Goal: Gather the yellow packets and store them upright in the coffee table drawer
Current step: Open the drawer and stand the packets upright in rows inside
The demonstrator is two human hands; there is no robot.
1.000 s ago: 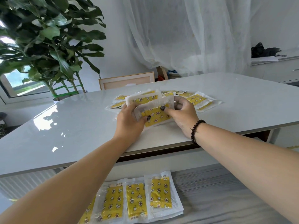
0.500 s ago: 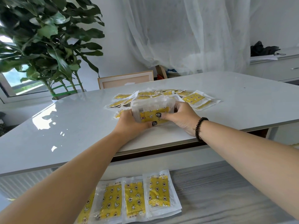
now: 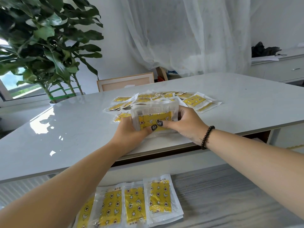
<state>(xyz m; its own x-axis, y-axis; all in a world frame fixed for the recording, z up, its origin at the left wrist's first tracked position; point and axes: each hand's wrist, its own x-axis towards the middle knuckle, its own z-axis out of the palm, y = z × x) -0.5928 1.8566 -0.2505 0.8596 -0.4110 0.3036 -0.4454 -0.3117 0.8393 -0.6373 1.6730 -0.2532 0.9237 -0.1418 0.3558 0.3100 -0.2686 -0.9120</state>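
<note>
A stack of yellow packets (image 3: 154,116) in clear wrappers stands on edge on the white coffee table (image 3: 65,129). My left hand (image 3: 131,134) grips its left side and my right hand (image 3: 185,124) grips its right side, thumbs on the front. More yellow packets (image 3: 194,101) lie scattered flat behind the stack. Below the table's near edge, the open drawer (image 3: 230,195) holds several yellow packets (image 3: 136,204) lying in an overlapping row on its grey wood-grain floor.
A large leafy plant (image 3: 46,46) stands at the back left. A framed board (image 3: 125,81) leans behind the table. White curtains hang at the back. A white cabinet (image 3: 279,68) with a dark item on it sits at the far right.
The stack has been squared up between both hands and stood on its edge on the table. The camera view dropped slightly.
</note>
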